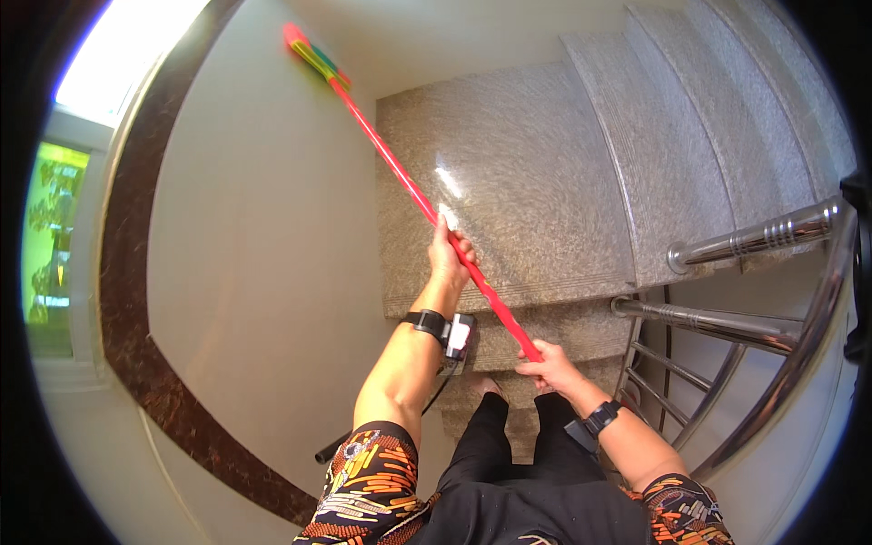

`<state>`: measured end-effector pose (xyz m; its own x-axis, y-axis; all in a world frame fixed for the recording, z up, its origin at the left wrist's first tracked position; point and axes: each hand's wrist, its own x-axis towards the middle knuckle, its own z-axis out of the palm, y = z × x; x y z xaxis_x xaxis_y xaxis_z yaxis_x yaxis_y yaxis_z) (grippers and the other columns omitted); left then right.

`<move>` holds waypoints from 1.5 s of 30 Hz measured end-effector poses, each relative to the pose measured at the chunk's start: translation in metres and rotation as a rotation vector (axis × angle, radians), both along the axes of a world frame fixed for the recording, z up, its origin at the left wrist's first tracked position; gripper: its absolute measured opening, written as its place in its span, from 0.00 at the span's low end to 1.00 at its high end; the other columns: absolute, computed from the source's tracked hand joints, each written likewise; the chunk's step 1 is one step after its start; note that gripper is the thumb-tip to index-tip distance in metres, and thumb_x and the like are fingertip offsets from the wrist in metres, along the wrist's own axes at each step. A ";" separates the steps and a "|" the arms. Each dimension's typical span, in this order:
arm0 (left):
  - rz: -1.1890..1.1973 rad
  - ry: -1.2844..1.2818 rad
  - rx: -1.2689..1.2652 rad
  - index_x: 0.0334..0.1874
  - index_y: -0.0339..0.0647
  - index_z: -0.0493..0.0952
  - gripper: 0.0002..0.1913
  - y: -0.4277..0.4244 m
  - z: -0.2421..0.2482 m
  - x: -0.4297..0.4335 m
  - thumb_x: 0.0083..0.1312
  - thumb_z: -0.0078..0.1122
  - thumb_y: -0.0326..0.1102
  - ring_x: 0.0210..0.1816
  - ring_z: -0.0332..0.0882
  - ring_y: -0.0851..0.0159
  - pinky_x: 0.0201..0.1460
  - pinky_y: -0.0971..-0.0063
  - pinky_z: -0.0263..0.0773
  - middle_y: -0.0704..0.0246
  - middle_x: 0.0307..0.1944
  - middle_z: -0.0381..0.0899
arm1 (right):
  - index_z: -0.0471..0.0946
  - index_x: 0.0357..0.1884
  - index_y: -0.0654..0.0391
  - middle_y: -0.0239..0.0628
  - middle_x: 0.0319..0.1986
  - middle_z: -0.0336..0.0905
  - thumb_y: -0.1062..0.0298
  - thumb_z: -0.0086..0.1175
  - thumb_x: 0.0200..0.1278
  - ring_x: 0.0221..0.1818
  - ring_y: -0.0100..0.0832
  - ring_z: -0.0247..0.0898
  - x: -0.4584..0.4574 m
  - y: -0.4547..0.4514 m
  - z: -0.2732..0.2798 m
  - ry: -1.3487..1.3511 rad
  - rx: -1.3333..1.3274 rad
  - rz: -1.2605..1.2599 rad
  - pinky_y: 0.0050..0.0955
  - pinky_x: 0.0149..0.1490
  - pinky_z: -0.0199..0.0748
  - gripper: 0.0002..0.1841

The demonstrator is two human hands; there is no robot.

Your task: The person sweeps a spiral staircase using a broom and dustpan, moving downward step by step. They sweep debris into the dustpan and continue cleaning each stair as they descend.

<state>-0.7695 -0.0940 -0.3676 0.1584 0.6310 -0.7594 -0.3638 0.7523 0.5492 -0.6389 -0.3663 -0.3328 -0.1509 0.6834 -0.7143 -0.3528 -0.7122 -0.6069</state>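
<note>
A long red handle [402, 174] runs slantwise across the view, from upper left to lower centre. At its far end is a broom head [317, 60] in red, yellow and green, slightly blurred, at the pale wall [252, 204]; whether it touches the wall I cannot tell. Around the middle of the handle, my left hand [452, 251] is closed, thumb pointing along it. My right hand [545, 364] grips the lower end, above the steps. Both wrists wear black straps with devices on them.
A speckled stone landing [504, 184] lies ahead, with stone steps [654, 122] rising at upper right and lower steps under my feet. Polished metal railings [722, 323] stand at right. A dark marble window trim [129, 238] borders the wall at left. A dark tube end [332, 449] shows beside my left arm.
</note>
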 end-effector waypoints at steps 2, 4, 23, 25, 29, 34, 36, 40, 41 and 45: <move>-0.020 0.048 0.077 0.28 0.51 0.66 0.30 0.024 -0.023 -0.005 0.65 0.49 0.74 0.13 0.61 0.66 0.20 0.63 0.61 0.74 0.13 0.62 | 0.69 0.36 0.58 0.28 0.18 0.69 0.75 0.67 0.55 0.11 0.20 0.64 -0.018 0.021 -0.029 0.003 0.053 -0.003 0.21 0.15 0.60 0.14; -0.044 0.091 0.060 0.28 0.51 0.66 0.31 0.048 -0.044 -0.014 0.65 0.48 0.75 0.13 0.60 0.66 0.20 0.63 0.61 0.74 0.13 0.61 | 0.69 0.35 0.58 0.29 0.17 0.68 0.74 0.67 0.54 0.11 0.21 0.63 -0.037 0.043 -0.053 0.001 0.046 0.009 0.24 0.14 0.58 0.15; -0.430 0.389 0.140 0.48 0.34 0.72 0.13 0.001 -0.074 -0.048 0.63 0.59 0.26 0.17 0.74 0.65 0.15 0.70 0.70 0.66 0.23 0.77 | 0.68 0.35 0.56 0.30 0.15 0.65 0.83 0.65 0.55 0.12 0.27 0.66 -0.075 -0.058 0.011 0.323 -0.359 -0.173 0.26 0.16 0.61 0.16; -0.423 0.317 0.244 0.62 0.31 0.68 0.24 -0.002 -0.065 -0.041 0.63 0.58 0.26 0.18 0.75 0.67 0.15 0.71 0.71 0.67 0.24 0.78 | 0.67 0.36 0.56 0.32 0.16 0.67 0.85 0.64 0.53 0.11 0.28 0.66 -0.072 -0.054 0.024 0.526 -0.370 -0.232 0.26 0.15 0.60 0.17; -0.342 0.303 0.394 0.73 0.37 0.62 0.31 0.033 -0.056 -0.039 0.66 0.53 0.27 0.24 0.78 0.69 0.15 0.72 0.71 0.65 0.35 0.80 | 0.65 0.36 0.56 0.32 0.14 0.65 0.86 0.61 0.52 0.10 0.28 0.65 -0.060 0.015 0.014 0.407 -0.288 -0.144 0.27 0.14 0.60 0.18; -1.073 1.324 1.158 0.63 0.59 0.76 0.25 0.076 -0.054 -0.060 0.62 0.60 0.32 0.71 0.62 0.49 0.64 0.46 0.67 0.57 0.72 0.64 | 0.66 0.34 0.58 0.31 0.13 0.65 0.82 0.60 0.55 0.09 0.28 0.66 -0.062 0.056 0.011 0.361 -0.294 -0.014 0.26 0.14 0.60 0.14; -1.413 1.515 1.204 0.59 0.59 0.79 0.21 0.075 -0.057 -0.062 0.62 0.61 0.35 0.74 0.57 0.47 0.62 0.46 0.67 0.58 0.75 0.59 | 0.66 0.33 0.57 0.31 0.13 0.66 0.82 0.61 0.55 0.09 0.27 0.67 -0.063 0.035 0.024 0.193 -0.321 0.059 0.25 0.12 0.59 0.14; -1.630 1.447 1.221 0.55 0.55 0.81 0.17 0.041 -0.064 -0.048 0.63 0.62 0.43 0.76 0.51 0.42 0.62 0.44 0.64 0.56 0.72 0.63 | 0.65 0.31 0.55 0.30 0.14 0.65 0.82 0.62 0.54 0.09 0.27 0.66 -0.031 -0.033 0.061 0.183 -0.424 0.072 0.25 0.13 0.58 0.15; -1.590 1.417 1.271 0.54 0.52 0.81 0.19 0.026 -0.064 -0.043 0.62 0.63 0.45 0.75 0.52 0.40 0.62 0.40 0.63 0.55 0.66 0.68 | 0.65 0.31 0.55 0.30 0.14 0.65 0.82 0.62 0.53 0.09 0.26 0.65 -0.017 -0.051 0.069 0.141 -0.440 0.065 0.24 0.13 0.58 0.16; -1.597 1.269 1.260 0.50 0.43 0.80 0.27 -0.068 -0.049 -0.031 0.53 0.68 0.53 0.71 0.54 0.32 0.58 0.31 0.62 0.50 0.55 0.70 | 0.67 0.29 0.55 0.30 0.14 0.68 0.82 0.61 0.53 0.11 0.23 0.66 0.032 -0.138 0.100 0.043 -0.516 0.187 0.23 0.14 0.59 0.13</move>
<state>-0.8001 -0.1618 -0.4171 0.7379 0.5825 -0.3409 0.6591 -0.7307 0.1779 -0.6070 -0.5039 -0.2332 -0.2727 0.2053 -0.9400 -0.2085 -0.9664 -0.1505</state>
